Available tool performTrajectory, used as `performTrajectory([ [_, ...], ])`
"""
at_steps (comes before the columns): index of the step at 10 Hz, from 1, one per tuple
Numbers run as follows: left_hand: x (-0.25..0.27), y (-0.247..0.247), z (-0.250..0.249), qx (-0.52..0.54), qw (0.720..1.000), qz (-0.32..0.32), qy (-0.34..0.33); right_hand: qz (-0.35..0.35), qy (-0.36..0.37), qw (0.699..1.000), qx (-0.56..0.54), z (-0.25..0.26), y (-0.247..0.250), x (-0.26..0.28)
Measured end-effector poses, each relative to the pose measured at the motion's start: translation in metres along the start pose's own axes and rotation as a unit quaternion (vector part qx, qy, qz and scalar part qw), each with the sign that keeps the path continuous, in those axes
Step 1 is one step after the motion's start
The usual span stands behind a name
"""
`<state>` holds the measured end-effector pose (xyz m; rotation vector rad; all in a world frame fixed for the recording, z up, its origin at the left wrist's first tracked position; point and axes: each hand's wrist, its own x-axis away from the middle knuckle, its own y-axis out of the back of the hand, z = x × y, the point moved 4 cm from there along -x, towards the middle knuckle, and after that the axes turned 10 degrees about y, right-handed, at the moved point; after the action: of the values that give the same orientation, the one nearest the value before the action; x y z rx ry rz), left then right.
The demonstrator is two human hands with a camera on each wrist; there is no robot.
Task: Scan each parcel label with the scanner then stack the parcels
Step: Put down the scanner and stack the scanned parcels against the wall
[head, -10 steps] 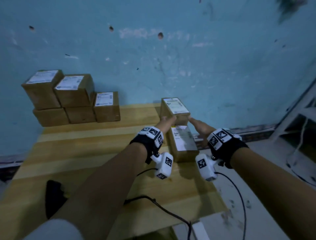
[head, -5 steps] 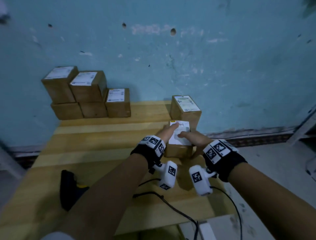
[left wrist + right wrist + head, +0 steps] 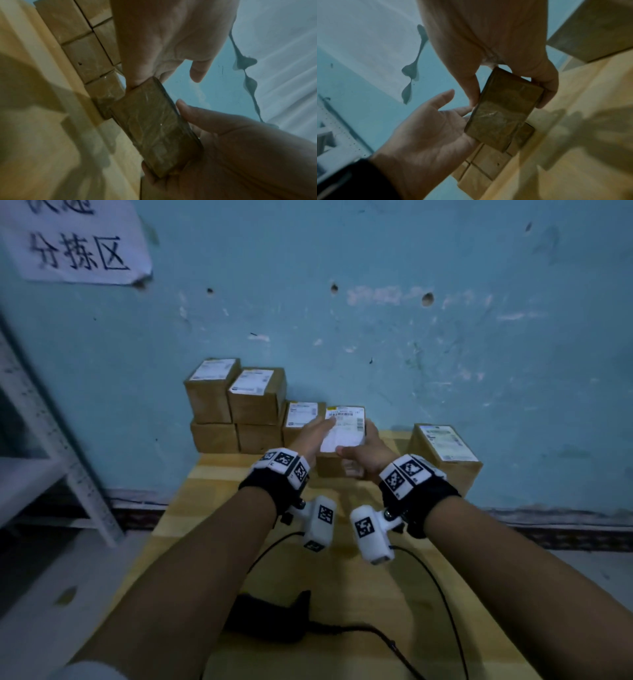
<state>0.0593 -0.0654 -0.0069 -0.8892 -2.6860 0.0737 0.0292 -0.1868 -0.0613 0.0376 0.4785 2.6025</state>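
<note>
Head view: parcel (image 3: 344, 436) between both hands' fingers (image 3: 325, 424).

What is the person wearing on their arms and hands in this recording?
Both hands are bare: left hand, right hand. Each wrist carries a black band topped with white blocks printed with black square markers, plus a white camera pod hanging below, also marked. Thin black cables trail from the pods. A light sleeve edge shows on the left arm.
</note>
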Motion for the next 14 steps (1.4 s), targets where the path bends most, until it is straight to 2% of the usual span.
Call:
performTrajectory([
  [1, -0.016, 0.015, -0.037, -0.029, 0.997, -0.024, -0.062, -0.025, 0.028, 0.999, 0.002, 0.028, 0.003, -0.043],
  [2, -0.041, 0.045, -0.064, -0.210, 0.959, -0.109, -0.153, -0.025, 0.026, 0.999, 0.030, 0.058, 0.000, -0.078],
  [3, -0.067, 0.081, -0.073, -0.397, 0.879, -0.213, -0.156, 0.008, 0.028, 0.996, 0.090, 0.069, -0.020, -0.093],
  [4, -0.090, 0.103, -0.063, -0.496, 0.834, -0.217, -0.106, 0.025, 0.049, 0.981, 0.188, 0.058, -0.044, -0.113],
  [5, -0.099, 0.114, -0.048, -0.476, 0.849, -0.207, -0.098, 0.000, 0.013, 0.968, 0.252, 0.043, -0.061, -0.121],
  [7, -0.105, 0.116, -0.049, -0.443, 0.866, -0.212, -0.096, 0.006, 0.010, 0.935, 0.355, 0.048, -0.077, -0.139],
  [9, -0.104, 0.114, -0.048, -0.419, 0.886, -0.183, -0.079, 0.027, 0.012, 0.932, 0.362, 0.053, -0.081, -0.134],
  [10, -0.101, 0.114, -0.051, -0.366, 0.914, -0.158, -0.082, 0.038, 0.030, 0.930, 0.364, 0.053, -0.068, -0.119],
  [11, -0.087, 0.099, -0.059, -0.273, 0.942, -0.128, -0.148, 0.030, 0.053, 0.929, 0.365, 0.056, -0.038, -0.101],
  [12, -0.068, 0.062, -0.062, -0.173, 0.968, -0.079, -0.166, 0.026, 0.054, 0.927, 0.370, 0.064, 0.010, -0.074],
  [13, -0.055, 0.006, -0.052, -0.153, 0.975, -0.035, -0.155, 0.021, 0.038, 0.928, 0.370, 0.062, 0.068, -0.045],
  [14, -0.053, -0.052, -0.027, -0.150, 0.982, 0.009, -0.111, -0.003, -0.002, 0.926, 0.378, 0.047, 0.126, -0.017],
])
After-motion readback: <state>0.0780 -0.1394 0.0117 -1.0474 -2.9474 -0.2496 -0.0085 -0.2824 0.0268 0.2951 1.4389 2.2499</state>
